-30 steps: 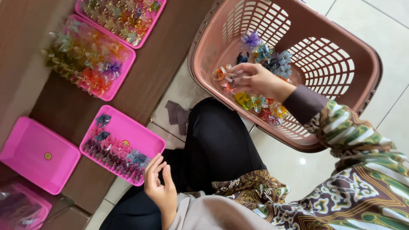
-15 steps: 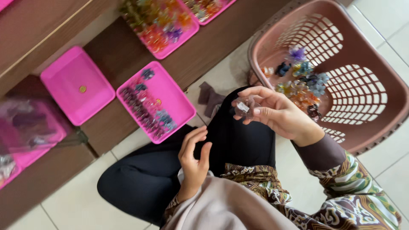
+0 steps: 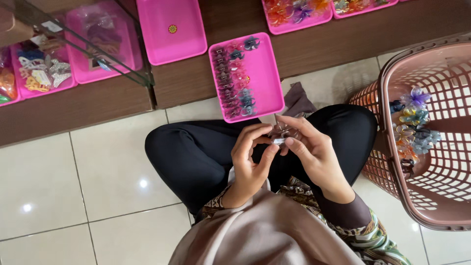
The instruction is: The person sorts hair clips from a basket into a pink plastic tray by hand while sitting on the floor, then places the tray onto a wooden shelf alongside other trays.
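Observation:
Both hands meet over my lap, above black trousers. My right hand [image 3: 314,154] pinches a small translucent brownish flower-shaped hair clip [image 3: 281,133] with a white tag. My left hand [image 3: 250,157] has its fingertips on the same clip from the left. Just beyond the hands lies a pink tray [image 3: 265,73] with a row of dark and pink clips down its left side. A brown plastic basket [image 3: 392,162] at my right holds several colourful flower clips [image 3: 412,122].
An empty pink tray [image 3: 171,32] sits on the low brown shelf [image 3: 191,83]. More pink trays of clips line the top edge [image 3: 294,12] and the far left [image 3: 29,68]. A dark cloth [image 3: 297,100] lies by my knee. White floor tiles [image 3: 78,196] spread to the left.
My right hand took a clip out of the basket and carried it to my lap. My left hand rose to meet it. The view swung left, bringing the basket to the right edge.

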